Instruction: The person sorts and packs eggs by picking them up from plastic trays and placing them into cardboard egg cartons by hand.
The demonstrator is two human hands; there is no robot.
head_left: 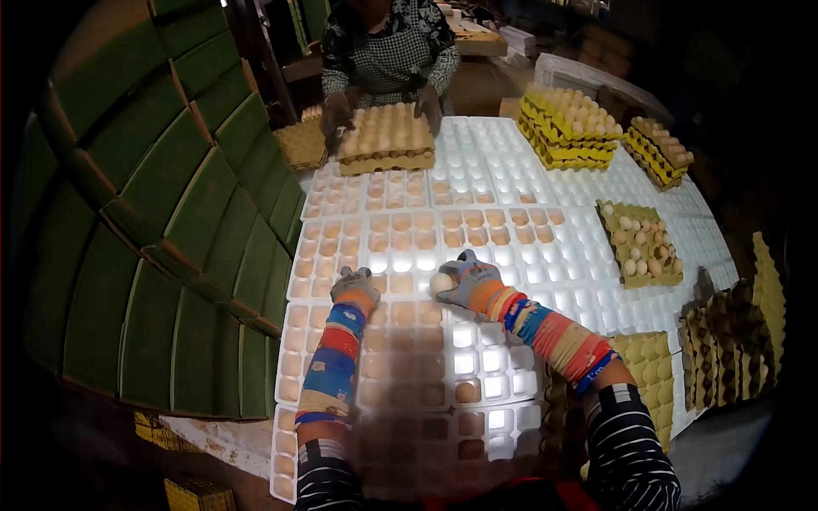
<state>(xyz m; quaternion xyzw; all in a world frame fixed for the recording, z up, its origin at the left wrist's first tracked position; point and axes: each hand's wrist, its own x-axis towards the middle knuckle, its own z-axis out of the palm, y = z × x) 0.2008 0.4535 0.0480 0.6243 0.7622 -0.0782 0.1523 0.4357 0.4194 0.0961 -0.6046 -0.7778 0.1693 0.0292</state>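
My right hand (474,283), in a grey glove with an orange cuff, is closed around a pale egg (441,283) just above the white moulded trays (588,255). To its left, my left hand (356,285), gloved alike, is low over the same trays with its fingers curled down; whatever they hold is hidden. Rows of eggs (400,315) sit in the tray cups around and between both hands. Bright light shows through the egg-free cups right of my right hand. Colourful sleeves cover both forearms.
Across the table a person (383,60) has both gloved hands at a stacked egg carton (386,136). Yellow cartons of eggs (569,128) stand back right. A part-filled carton (639,243) lies at right, near upright cartons (728,349). Green boxes (162,230) rise at left.
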